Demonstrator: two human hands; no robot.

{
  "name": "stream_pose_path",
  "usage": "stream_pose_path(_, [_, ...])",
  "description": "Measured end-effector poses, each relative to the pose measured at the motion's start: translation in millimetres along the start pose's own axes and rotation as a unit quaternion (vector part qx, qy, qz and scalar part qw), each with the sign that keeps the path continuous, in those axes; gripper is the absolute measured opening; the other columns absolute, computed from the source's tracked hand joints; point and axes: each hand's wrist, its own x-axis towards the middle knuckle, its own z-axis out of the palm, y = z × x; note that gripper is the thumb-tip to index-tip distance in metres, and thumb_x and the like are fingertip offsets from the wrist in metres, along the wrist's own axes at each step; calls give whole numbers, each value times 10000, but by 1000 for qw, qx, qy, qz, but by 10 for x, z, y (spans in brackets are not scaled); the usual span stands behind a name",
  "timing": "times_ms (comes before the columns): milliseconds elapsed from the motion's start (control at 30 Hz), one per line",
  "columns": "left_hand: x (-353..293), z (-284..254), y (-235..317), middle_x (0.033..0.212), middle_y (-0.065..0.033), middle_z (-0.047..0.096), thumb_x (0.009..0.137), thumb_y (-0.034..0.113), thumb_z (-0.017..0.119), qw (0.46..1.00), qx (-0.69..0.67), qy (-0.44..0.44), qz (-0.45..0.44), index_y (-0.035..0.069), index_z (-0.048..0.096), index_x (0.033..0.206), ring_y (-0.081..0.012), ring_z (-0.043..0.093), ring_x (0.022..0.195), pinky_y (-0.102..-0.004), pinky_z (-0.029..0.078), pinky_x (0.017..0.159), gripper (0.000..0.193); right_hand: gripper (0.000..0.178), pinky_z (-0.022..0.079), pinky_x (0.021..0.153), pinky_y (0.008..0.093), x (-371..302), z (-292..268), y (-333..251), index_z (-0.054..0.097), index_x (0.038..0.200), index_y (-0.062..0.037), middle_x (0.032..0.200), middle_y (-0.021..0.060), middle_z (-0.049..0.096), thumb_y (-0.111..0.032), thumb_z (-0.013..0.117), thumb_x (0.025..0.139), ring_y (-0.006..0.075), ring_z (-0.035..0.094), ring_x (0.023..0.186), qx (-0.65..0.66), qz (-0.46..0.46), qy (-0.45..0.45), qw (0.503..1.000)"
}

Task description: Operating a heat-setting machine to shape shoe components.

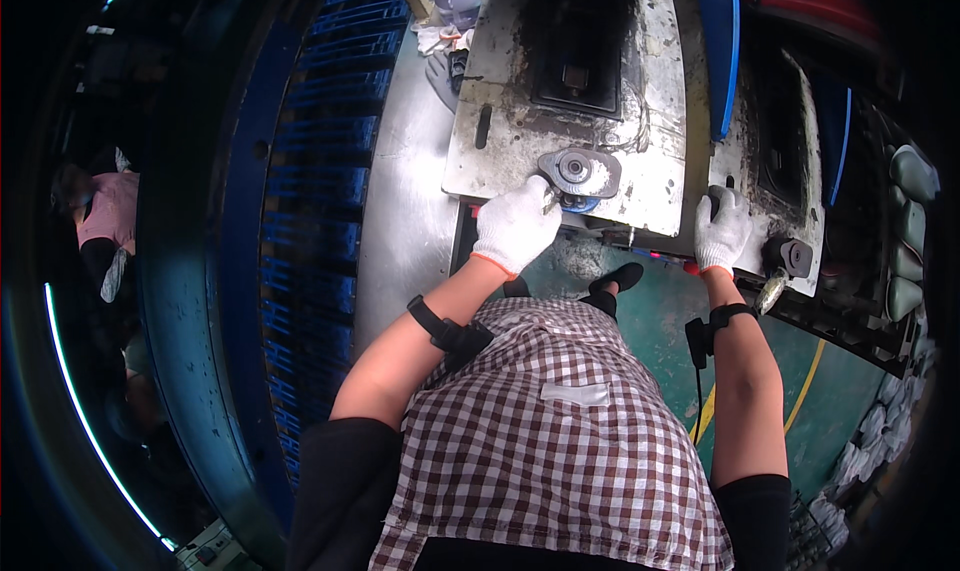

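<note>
My left hand, in a white knit glove, is closed at the near edge of a worn metal plate. Its fingertips are beside an oval grey flange with a round hub; a blue part shows beneath the flange. What those fingers grip is hidden. My right hand, gloved alike, is curled at the left edge of a second worn plate. Something dark shows between its thumb and fingers, too covered to name. Both plates bear blackened rectangular recesses, the first with a small square block inside.
A dark flange-like block is at the second plate's near corner. Blue upright panels stand between the plates. Left are a bare metal surface and blue slatted racking. Grey-green pieces line the right. Another person is far left.
</note>
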Motion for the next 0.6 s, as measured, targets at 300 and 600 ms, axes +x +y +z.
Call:
stream_pose_path(300, [35,-34,-16,985,-223,755,924,384,669,999,-22,-43,-10,77,656,1162,-432,728,952,-523,562,844,388,193,504,948,484,-6,-15,-7,720,1050,-106,1099,129,705,-200,731,882,356,654,1078,4,1,-1,1000])
stream_pose_path(600, [23,-2,-87,1060,-273,738,924,373,643,995,-74,-64,-2,23,659,1166,-449,709,1027,-536,547,910,427,192,505,943,485,-54,-30,14,723,1052,-112,1096,124,706,-201,728,882,352,655,1071,-4,3,-7,1000])
